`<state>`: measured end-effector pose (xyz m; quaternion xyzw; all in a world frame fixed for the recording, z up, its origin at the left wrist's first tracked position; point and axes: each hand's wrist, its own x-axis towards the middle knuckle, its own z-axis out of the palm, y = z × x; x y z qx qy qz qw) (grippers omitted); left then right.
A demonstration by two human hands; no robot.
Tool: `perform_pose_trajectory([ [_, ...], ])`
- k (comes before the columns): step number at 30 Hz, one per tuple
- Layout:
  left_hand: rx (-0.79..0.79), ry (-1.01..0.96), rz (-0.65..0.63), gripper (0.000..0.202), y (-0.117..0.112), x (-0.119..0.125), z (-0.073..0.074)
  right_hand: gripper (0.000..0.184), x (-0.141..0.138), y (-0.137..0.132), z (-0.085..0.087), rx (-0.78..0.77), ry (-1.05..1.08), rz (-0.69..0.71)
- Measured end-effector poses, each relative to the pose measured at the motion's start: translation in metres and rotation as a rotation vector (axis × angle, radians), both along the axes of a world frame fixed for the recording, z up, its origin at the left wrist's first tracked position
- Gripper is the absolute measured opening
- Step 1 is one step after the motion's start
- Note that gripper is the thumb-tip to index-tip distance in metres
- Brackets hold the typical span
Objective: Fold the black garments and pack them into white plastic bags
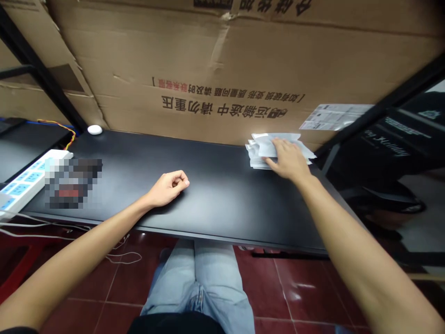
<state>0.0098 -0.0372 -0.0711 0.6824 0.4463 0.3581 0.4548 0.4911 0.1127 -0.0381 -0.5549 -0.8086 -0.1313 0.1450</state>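
On the right side of the black desk lies a small stack of whitish, translucent plastic bags. My right hand rests on top of the stack, fingers stretched over the upper bag and thumb spread toward the near edge. Whether the fingertips pinch a bag does not show clearly. Near the middle of the desk, my left hand lies on its side with fingers curled in and the thumb close to them. The hollow of that hand shows nothing in it.
A large cardboard panel with upside-down printing stands behind the desk. At left are a white power strip, a pixelated object and a small white oval item. Black frame posts flank the desk.
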Motion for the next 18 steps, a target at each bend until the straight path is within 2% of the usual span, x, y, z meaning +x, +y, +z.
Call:
perform_pose_trajectory([
  [6,0.021,0.024,0.001,0.032,-0.001,0.0,0.001,0.074,-0.009,-0.001,-0.002,0.02,0.034,-0.052],
  [9,0.089,0.091,0.062,0.033,-0.001,0.0,0.001,0.075,-0.021,-0.011,0.0,0.068,-0.013,-0.07],
  [12,0.268,0.279,0.16,0.029,0.0,0.004,0.001,0.072,-0.048,-0.031,0.005,0.144,0.002,0.057],
  [14,0.381,0.488,0.139,0.039,0.002,0.008,0.001,0.073,-0.074,-0.049,0.005,0.114,0.062,0.215],
  [16,0.418,0.691,0.061,0.058,0.008,0.014,0.002,0.076,-0.104,-0.066,0.001,0.003,0.144,0.337],
  [18,0.399,0.824,-0.011,0.07,0.018,0.021,0.004,0.079,-0.133,-0.08,-0.009,-0.147,0.19,0.375],
])
